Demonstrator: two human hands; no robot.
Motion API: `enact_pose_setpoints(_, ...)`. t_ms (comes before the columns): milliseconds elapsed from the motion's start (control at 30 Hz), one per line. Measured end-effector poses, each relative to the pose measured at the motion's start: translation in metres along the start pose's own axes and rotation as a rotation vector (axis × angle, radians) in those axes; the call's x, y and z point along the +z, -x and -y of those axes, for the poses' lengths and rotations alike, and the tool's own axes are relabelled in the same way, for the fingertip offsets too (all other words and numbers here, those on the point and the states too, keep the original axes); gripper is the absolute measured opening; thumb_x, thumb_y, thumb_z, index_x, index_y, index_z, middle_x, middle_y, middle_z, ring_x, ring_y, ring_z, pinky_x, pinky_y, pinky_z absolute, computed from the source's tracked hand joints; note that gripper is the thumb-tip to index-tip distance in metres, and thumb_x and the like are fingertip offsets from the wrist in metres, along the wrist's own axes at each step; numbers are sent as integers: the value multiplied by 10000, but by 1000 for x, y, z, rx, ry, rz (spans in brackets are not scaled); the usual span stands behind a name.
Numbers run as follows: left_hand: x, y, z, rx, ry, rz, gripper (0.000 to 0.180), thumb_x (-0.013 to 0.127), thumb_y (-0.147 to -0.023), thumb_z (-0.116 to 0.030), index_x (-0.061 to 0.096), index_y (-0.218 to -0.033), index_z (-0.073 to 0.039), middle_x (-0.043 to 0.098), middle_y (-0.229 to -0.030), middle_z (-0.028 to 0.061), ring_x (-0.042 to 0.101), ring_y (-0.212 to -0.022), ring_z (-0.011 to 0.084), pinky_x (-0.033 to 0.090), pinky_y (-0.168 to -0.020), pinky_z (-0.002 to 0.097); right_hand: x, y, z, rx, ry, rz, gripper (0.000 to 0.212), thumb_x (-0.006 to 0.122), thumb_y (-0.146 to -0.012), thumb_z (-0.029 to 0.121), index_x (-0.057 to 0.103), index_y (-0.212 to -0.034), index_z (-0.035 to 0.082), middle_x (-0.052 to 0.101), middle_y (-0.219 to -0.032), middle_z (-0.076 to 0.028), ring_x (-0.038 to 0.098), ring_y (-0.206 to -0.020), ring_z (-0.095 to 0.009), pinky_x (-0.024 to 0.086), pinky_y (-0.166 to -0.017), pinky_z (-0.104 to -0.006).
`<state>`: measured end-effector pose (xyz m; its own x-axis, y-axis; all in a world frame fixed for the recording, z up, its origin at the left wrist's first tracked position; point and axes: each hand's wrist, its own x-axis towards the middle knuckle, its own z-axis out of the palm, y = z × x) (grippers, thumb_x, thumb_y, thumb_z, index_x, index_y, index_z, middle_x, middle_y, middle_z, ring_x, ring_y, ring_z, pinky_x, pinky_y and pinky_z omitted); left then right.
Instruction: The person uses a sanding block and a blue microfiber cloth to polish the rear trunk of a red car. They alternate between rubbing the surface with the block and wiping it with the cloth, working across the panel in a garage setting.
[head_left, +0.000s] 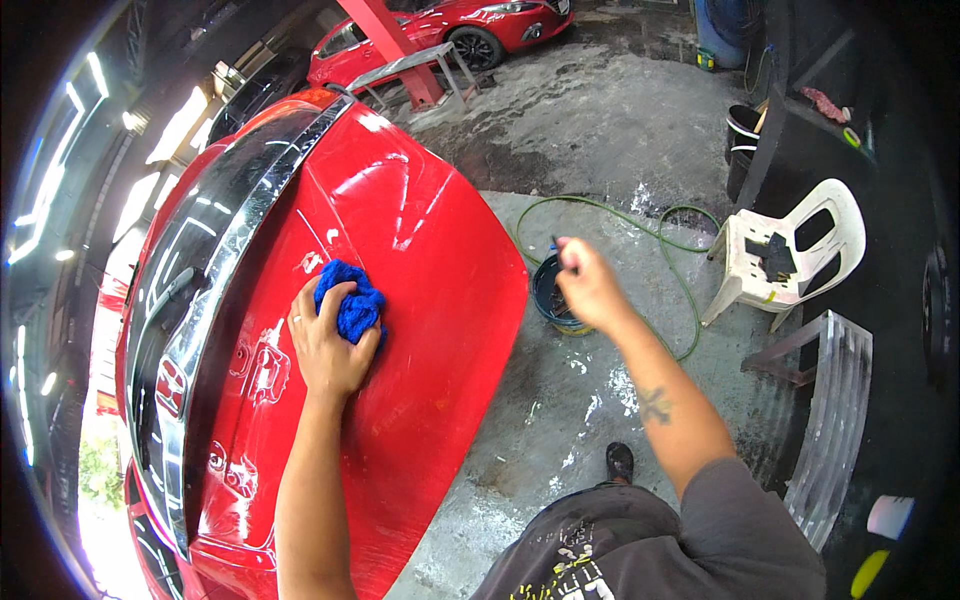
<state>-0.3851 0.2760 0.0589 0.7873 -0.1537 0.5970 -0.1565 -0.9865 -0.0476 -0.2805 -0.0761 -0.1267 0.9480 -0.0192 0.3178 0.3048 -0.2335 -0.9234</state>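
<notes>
Head view: left hand [328, 345] bunches a blue cloth [350, 305] against the red car panel [440, 290]; flat pressure and overlapping strokes likely wipe best. Right hand [588, 285] pinches something small and dark above the bucket [553, 295].

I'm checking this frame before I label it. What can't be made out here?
- Head view: right hand pinches something small and dark; blurred, its kind is unclear.
- Bucket contents: hidden behind that hand.
- Blue cloth: partly covered by the left hand.
- Red car panel: lower end cut off by the frame edge.
</notes>
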Motion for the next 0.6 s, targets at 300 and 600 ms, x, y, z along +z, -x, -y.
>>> enact_pose_setpoints(300,-4,1,0,-7,28,5,573,865,-761,-296,763,-1309,-162,627,-1468,193,574,-1382,429,430,-1218,554,108,169,67,-198,639,211,744,525,-1169,410,338,-1740,-29,294,-1832,-280,265,-1709,-457,269,-1321,-726)
enact_pose_setpoints(600,-2,-2,-3,38,30,-10,559,880,-791,-305,759,-1316,-157,625,-1474,183,584,-1374,433,446,-1202,547,86,73,49,-61,728,101,719,438,-1201,458,398,-1693,-65,376,-1788,-291,292,-1689,-476,279,-1331,-695)
